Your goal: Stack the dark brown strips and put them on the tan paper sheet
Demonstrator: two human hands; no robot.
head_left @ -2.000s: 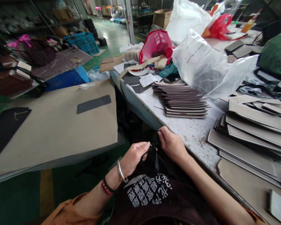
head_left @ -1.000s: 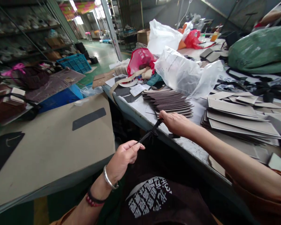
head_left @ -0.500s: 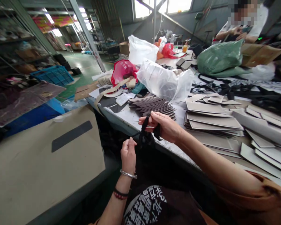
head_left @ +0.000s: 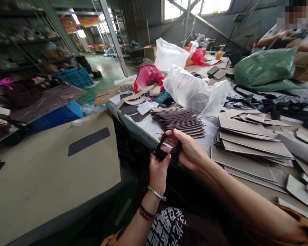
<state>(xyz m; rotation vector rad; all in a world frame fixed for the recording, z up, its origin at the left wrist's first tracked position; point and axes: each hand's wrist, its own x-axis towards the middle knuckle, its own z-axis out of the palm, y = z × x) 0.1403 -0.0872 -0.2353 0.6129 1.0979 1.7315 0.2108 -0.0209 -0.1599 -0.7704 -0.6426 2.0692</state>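
A black fabric strap (head_left: 175,153) is bunched between my two hands, in front of the table edge. My right hand (head_left: 190,147) pinches a loop of it between thumb and fingers. Just below and to the left, my left hand (head_left: 159,169) is closed on the lower part of the same strap, thumb up. Beyond the hands a fanned stack of dark brown panels (head_left: 181,119) lies on the table. To the right are piles of grey-beige panels (head_left: 251,143). Parts of the strap are hidden behind my fingers.
A beige board (head_left: 92,177) with a dark strip (head_left: 89,141) on it stands at my left. Clear plastic bags (head_left: 192,89), a red bag (head_left: 147,78) and a green bag (head_left: 264,68) sit farther back. Another person (head_left: 292,37) is across the table at the right.
My left hand has come up to my right hand, and the strap between them is now bunched closer. The view has turned slightly left, so the scene sits farther right.
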